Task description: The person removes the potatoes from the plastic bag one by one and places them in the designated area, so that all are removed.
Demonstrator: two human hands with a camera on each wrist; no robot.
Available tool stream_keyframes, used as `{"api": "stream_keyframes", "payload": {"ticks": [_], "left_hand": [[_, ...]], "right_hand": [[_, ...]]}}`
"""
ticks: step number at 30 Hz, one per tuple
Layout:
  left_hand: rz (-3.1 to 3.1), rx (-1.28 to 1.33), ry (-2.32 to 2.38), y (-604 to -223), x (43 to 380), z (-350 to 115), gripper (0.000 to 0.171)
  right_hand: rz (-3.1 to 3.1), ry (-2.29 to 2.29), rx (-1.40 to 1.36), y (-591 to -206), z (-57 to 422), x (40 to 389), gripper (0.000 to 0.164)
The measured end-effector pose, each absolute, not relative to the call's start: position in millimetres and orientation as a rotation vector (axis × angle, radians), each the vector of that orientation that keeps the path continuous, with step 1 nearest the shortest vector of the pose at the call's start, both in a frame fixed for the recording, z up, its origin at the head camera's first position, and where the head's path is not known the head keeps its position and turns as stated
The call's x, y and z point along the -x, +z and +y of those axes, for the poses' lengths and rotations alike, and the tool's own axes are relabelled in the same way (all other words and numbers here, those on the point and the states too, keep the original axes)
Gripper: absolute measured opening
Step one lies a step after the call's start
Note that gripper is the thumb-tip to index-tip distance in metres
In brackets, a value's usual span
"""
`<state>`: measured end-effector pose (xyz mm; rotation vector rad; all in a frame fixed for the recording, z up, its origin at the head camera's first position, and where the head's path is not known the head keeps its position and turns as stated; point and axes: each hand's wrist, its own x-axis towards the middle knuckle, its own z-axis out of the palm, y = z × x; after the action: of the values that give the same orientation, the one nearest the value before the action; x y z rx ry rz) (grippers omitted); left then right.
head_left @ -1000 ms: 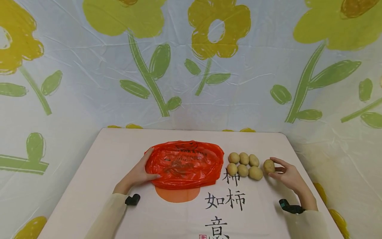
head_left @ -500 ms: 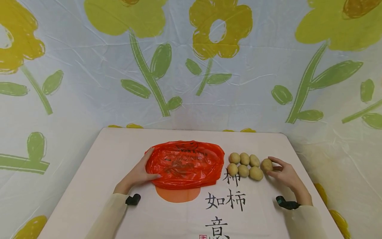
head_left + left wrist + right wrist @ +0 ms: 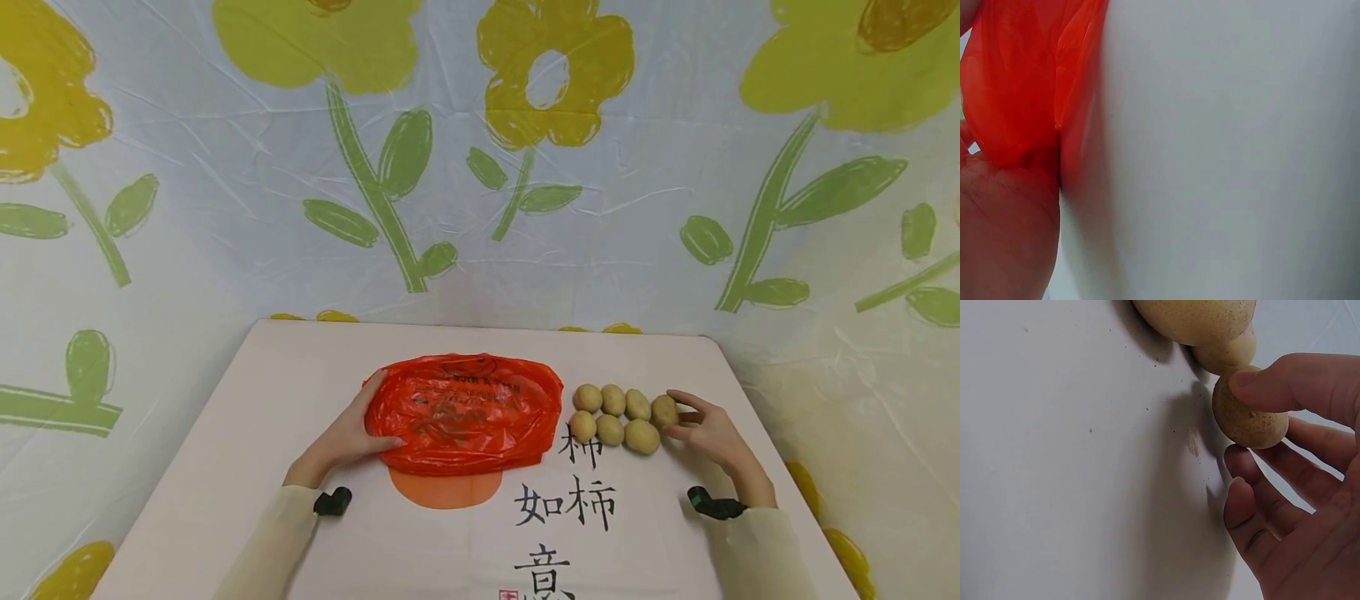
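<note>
In the head view, my right hand (image 3: 708, 429) pinches a potato (image 3: 664, 412) between thumb and fingers, at the right end of the back row. The right wrist view shows the thumb on one side of this potato (image 3: 1250, 419) and fingertips on the other; it stands close beside a neighbouring potato (image 3: 1229, 353). Several more potatoes (image 3: 611, 430) lie in two rows right of a red plastic bag (image 3: 465, 417). My left hand (image 3: 348, 433) grips the bag's left end, thumb along the front edge, fingers at the back. The bag's contents cannot be made out.
A pale cloth (image 3: 420, 546) with black characters (image 3: 566, 504) and an orange shape (image 3: 446, 490) covers the table. Behind it hangs a flower-print sheet (image 3: 247, 167). The table's right edge runs close beyond the right forearm.
My right hand has moved left with its potato, bringing it from a gap away up beside the others in the back row. The left hand and bag stay where they were.
</note>
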<state>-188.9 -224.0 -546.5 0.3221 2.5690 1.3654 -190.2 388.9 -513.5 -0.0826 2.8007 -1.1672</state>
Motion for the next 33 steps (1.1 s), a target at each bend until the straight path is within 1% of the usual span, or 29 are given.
{"api": "stream_keyframes", "payload": {"ticks": [20, 33], "left_hand": [[2.557, -0.323, 1.382, -549.2, 189.0, -223.1, 0.125], [2.573, -0.321, 1.366, -550.3, 190.5, -224.1, 0.125]], "right_hand": [[2.754, -1.124, 0.042, -514.0, 389.7, 193.4, 0.074], [2.732, -1.132, 0.047, -511.9, 389.5, 194.2, 0.073]]}}
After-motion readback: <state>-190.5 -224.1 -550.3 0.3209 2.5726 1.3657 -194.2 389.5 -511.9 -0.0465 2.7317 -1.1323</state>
